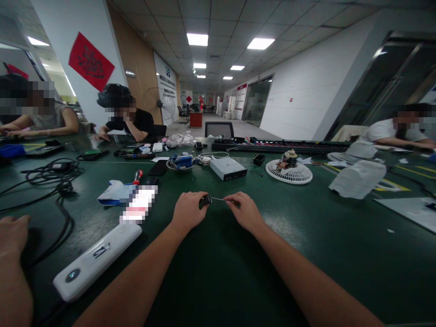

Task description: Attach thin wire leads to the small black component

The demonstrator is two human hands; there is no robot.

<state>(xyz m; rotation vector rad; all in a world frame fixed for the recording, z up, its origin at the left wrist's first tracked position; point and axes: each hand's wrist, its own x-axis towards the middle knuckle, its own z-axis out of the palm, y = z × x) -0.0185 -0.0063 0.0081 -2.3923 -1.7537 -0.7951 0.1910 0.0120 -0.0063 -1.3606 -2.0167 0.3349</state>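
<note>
My left hand is closed around the dark handle of a screwdriver, held level just above the green table. The thin metal shaft points right, toward my right hand. Thumb and fingers of that hand are pinched at the tip of the shaft. Whether a small part also sits in the pinch cannot be made out. Beyond both hands lies a silver box-shaped drive with a dark front. A blue and white glove rests to the left, beside a red and black handled tool.
Left of my forearm lies a long white power strip; another person's hand is at the left edge. Farther back are black cables, a metal bowl, a white fan grille and a white plastic housing. People sit across the table.
</note>
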